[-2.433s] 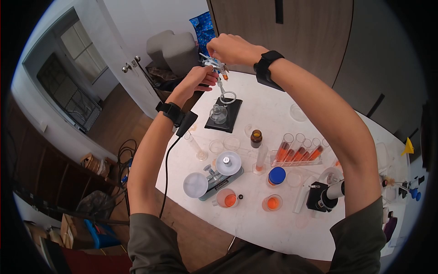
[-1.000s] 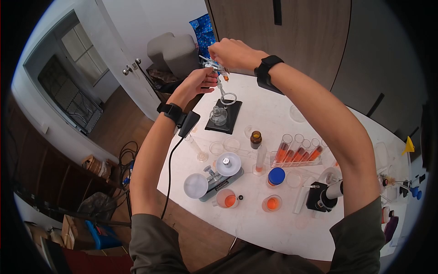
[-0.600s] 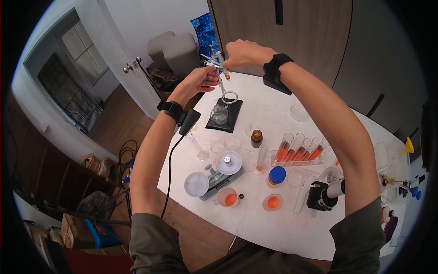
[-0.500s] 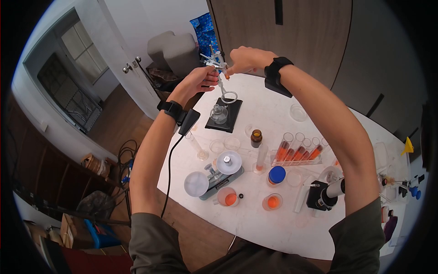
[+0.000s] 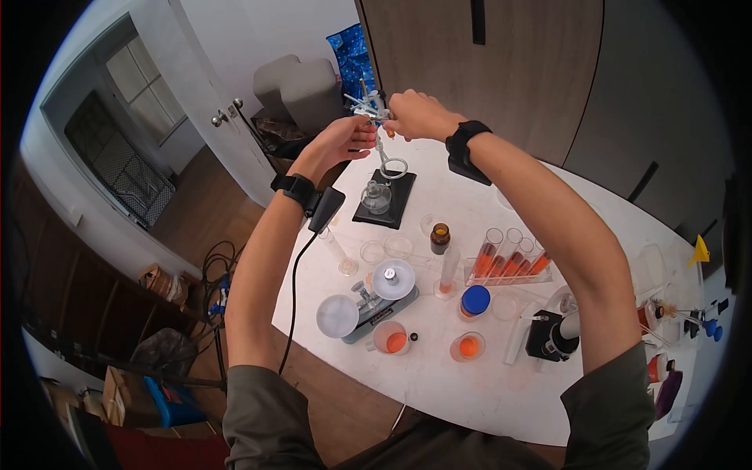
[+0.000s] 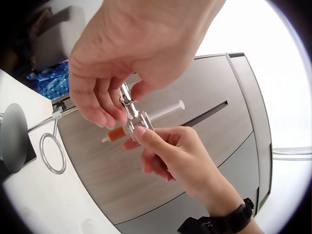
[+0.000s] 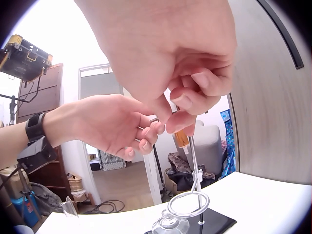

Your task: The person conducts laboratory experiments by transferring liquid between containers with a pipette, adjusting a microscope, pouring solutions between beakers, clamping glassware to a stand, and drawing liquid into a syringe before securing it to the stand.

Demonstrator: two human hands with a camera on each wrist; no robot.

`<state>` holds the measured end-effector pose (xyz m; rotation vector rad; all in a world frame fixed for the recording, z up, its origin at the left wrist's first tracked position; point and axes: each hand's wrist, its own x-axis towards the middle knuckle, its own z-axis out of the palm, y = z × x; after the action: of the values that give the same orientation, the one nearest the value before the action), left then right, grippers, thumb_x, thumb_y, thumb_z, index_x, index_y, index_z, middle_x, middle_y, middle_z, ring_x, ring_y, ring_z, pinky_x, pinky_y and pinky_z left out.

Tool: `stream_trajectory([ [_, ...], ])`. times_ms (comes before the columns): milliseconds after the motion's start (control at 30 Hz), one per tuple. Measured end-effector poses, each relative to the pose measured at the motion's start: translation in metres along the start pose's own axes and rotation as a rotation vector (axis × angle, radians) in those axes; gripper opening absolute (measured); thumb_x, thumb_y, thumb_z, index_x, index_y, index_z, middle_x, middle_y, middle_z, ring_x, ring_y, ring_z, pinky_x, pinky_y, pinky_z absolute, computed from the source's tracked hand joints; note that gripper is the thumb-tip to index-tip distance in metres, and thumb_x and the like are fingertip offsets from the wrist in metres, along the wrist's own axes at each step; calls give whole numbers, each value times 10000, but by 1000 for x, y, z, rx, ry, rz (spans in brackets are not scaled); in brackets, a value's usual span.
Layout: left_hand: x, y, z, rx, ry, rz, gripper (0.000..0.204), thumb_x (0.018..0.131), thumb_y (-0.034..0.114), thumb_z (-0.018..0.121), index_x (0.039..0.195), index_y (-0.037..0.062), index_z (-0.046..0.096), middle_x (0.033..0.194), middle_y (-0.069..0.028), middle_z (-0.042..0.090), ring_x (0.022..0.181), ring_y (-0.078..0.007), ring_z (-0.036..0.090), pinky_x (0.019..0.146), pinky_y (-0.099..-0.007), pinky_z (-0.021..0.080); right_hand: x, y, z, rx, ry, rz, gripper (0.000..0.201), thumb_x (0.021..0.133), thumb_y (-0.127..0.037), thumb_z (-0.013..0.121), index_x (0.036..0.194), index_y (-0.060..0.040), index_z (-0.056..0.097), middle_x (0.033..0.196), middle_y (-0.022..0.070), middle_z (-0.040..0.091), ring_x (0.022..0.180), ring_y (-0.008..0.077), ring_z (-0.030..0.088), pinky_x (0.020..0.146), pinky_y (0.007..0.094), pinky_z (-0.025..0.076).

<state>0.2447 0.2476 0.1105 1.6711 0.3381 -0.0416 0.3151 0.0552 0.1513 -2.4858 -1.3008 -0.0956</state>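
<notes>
A metal clamp [image 6: 130,108] on a ring stand holds a syringe with orange liquid [image 6: 116,134], its white plunger [image 6: 168,110] sticking out on the other side. My left hand [image 5: 345,139] grips the clamp's stem between thumb and fingers, the other fingers loosely bent. From the right, my right hand [image 5: 423,116] pinches the clamp at its jaws, beside the syringe; the right thumb lies across the metal in the left wrist view. Below the hands, the stand's ring [image 5: 393,168] hangs over a small round glass vessel [image 5: 376,199] on the black base [image 5: 403,192].
On the white table [image 5: 439,399] stand a balance [image 5: 372,313], a brown bottle [image 5: 440,236], a rack of test tubes [image 5: 509,270] with orange liquid, a blue-lidded jar [image 5: 475,301], two beakers [image 5: 468,347] [image 5: 389,340] and a microscope [image 5: 552,337]. A cable [image 5: 291,305] hangs from my left wrist.
My right hand came down from above the clamp, drew off to the right, then returned to the clamp's jaws. The left hand has stayed on the clamp.
</notes>
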Motion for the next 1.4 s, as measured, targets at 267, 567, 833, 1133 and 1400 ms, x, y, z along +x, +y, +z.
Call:
stream_trajectory([
  [267, 7, -6, -3, -70, -67, 3, 309, 1066, 324, 467, 1071, 99, 678, 898, 28, 667, 860, -106, 636, 808, -304, 522, 0, 1, 1, -19, 28, 0, 213, 901, -237, 688, 803, -53, 732, 702, 95, 727, 839, 294, 746, 810, 439, 565],
  [567, 4, -6, 10, 380, 267, 282, 240, 1005, 250, 592, 986, 69, 748, 886, -35, 720, 810, -169, 692, 707, -353, 574, 2, 5, 9, -85, 134, -46, 223, 878, -255, 711, 856, -34, 742, 867, 197, 740, 923, 385, 728, 832, 484, 560],
  [833, -23, 3, 23, 1435, 590, 635, 279, 925, 294, 652, 1056, 71, 758, 950, -161, 750, 893, -285, 732, 759, -384, 580, 3, 6, 7, -71, 73, -48, 227, 864, -252, 719, 906, -30, 739, 949, 235, 731, 963, 421, 713, 849, 506, 558],
  [1133, -2, 0, 4, 211, 128, 95, 417, 1034, 374, 506, 1130, 30, 722, 989, -68, 733, 887, -172, 681, 847, -349, 569, 4, 5, 7, -80, 69, -35, 242, 863, -252, 722, 923, -17, 729, 917, 225, 732, 944, 409, 719, 833, 503, 561],
  [1400, 3, -2, 5, 531, 440, 343, 311, 887, 341, 746, 979, 47, 793, 819, -80, 745, 779, -185, 722, 730, -373, 584, 4, 4, 5, -74, 56, -24, 230, 860, -247, 726, 873, -17, 736, 905, 222, 733, 936, 409, 721, 823, 502, 560],
])
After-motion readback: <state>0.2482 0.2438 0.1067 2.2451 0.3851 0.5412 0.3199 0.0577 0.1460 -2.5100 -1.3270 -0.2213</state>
